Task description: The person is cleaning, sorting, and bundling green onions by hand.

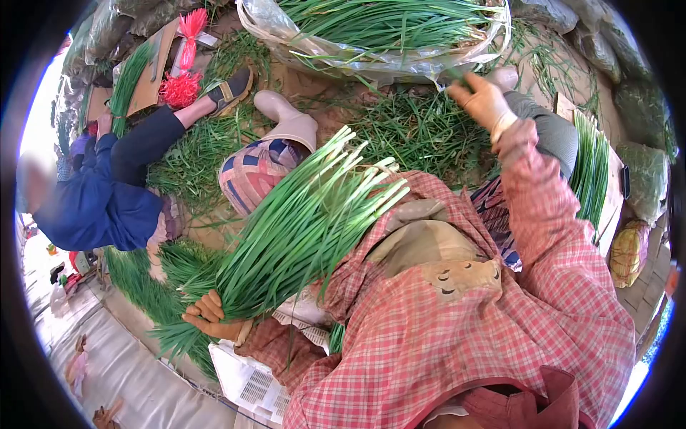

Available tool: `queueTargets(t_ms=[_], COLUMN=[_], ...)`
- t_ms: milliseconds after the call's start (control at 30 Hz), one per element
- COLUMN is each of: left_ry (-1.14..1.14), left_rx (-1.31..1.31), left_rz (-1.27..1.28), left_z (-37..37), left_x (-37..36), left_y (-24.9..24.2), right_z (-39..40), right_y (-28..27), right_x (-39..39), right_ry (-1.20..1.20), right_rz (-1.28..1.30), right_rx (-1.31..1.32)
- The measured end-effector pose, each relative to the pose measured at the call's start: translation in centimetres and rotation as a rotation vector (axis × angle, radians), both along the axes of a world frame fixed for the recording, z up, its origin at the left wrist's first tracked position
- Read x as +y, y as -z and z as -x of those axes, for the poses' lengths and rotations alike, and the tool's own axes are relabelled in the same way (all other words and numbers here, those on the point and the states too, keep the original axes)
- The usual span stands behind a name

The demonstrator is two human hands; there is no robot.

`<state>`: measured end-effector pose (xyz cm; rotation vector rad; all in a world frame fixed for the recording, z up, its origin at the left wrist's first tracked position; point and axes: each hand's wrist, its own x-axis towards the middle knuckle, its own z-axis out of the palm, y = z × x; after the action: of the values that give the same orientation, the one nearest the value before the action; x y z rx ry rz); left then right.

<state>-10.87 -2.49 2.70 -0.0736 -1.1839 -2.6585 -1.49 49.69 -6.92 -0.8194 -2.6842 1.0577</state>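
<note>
A large bundle of long green stalks with pale ends (307, 222) lies slantwise across my lap. Its leafy end is in my left hand (214, 318), whose gloved fingers are wrapped round the greens. The pale ends point up and right. My right hand (482, 104), also gloved, is raised at the upper right, near the edge of a plastic-lined container (371, 68) heaped with similar stalks. Its fingers look apart. A blurred green bit shows by its fingertips; I cannot make out whether it touches them.
A co-worker in blue (107, 207) sits at the left, a hand by an upright green bunch (132, 82). Red ties (182, 89) hang nearby. Loose leaves (429, 132) litter the ground. More stalks (589, 171) stand at the right. A white printed box (250, 382) is below.
</note>
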Motion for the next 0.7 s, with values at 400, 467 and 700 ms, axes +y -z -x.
queueTargets(t_ms=[400, 467, 700], left_ry=[0.077, -0.035, 0.142], left_rx=[0.047, 0.019, 0.088], left_rz=[0.077, 0.158, 0.025], left_z=[-2.3, -2.3, 0.2], left_x=[0.9, 0.9, 2.7], left_y=[-1.7, -1.6, -3.1], right_z=[6.1, 6.1, 5.1], right_y=[-1.6, -1.4, -3.8], right_x=[-21.3, -22.2, -21.4], right_ry=[-0.38, -0.347, -0.119], right_rz=[0.832, 0.932, 1.864], right_rx=[-0.188, -0.063, 0.378])
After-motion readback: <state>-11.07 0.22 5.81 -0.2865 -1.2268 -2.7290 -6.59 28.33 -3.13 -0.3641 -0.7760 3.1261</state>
